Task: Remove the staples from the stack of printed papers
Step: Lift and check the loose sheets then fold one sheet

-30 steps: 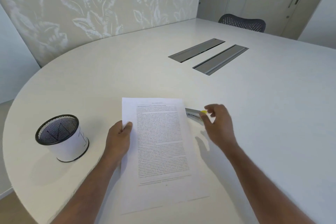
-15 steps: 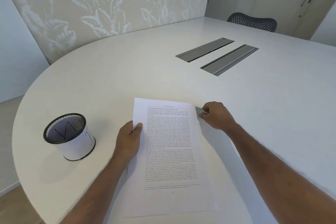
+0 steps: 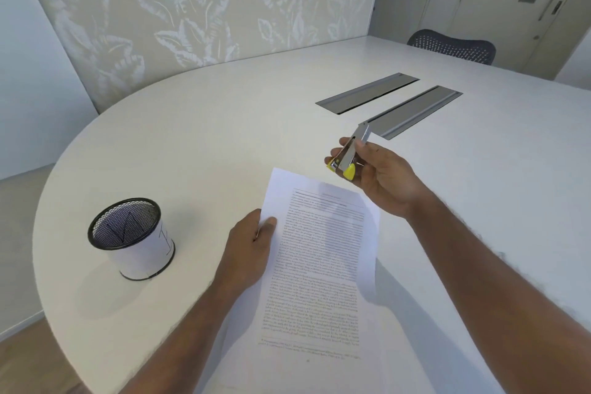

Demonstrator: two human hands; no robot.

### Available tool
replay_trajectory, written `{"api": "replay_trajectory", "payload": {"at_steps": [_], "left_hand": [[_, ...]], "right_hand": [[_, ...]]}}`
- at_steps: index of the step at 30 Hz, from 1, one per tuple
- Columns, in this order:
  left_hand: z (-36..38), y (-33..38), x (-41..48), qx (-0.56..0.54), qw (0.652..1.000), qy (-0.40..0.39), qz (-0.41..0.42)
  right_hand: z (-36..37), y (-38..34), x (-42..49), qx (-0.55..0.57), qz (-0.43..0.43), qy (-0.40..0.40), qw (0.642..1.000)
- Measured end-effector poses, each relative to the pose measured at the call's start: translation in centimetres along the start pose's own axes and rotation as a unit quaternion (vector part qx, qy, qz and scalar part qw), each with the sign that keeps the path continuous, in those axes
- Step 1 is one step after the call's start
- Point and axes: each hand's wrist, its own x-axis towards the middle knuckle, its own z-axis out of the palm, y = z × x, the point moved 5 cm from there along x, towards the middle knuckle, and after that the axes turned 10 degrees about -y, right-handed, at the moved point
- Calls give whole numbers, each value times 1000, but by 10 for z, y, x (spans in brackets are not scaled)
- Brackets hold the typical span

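Note:
A stack of printed papers (image 3: 316, 269) lies near the front of the white table (image 3: 192, 144), its right edge curling up off the surface. My left hand (image 3: 252, 246) grips the stack's left edge with the thumb on top. My right hand (image 3: 380, 176) is raised above the stack's top right corner and holds a metal staple remover with yellow grips (image 3: 348, 153), jaws pointing up and away. No staple can be made out on the pages.
A black mesh cup wrapped in white paper (image 3: 131, 237) stands left of the papers. Two grey cable hatches (image 3: 390, 102) are set into the table further back. A dark mesh chair (image 3: 454, 45) stands at the far edge, and the table's rounded edge runs close on the left.
My right hand has picked the staple remover up from the table beside the papers and lifted it. The papers' right edge has curled up. My left hand stays on the left edge.

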Motion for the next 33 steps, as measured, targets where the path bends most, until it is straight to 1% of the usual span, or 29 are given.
{"api": "replay_trajectory", "payload": {"at_steps": [2, 4, 7, 13, 19, 23, 33], "left_hand": [[1, 12, -4, 21, 999, 7, 38], [2, 21, -7, 42, 997, 13, 61], [3, 26, -9, 64, 995, 13, 72], [3, 30, -12, 74, 994, 3, 82], [6, 33, -12, 80, 993, -7, 85], [9, 34, -12, 89, 993, -16, 78], [10, 40, -13, 73, 994, -18, 78]], "right_hand": [[3, -1, 0, -40, -6, -27, 999], [4, 0, 0, -72, -4, -37, 997], [3, 3, 1, -90, -2, -54, 995], [5, 4, -1, -106, -2, -101, 989], [12, 4, 0, -130, 2, -106, 986], [20, 4, 1, -126, 1, -108, 986], [36, 4, 7, -122, -25, -87, 988]]}}
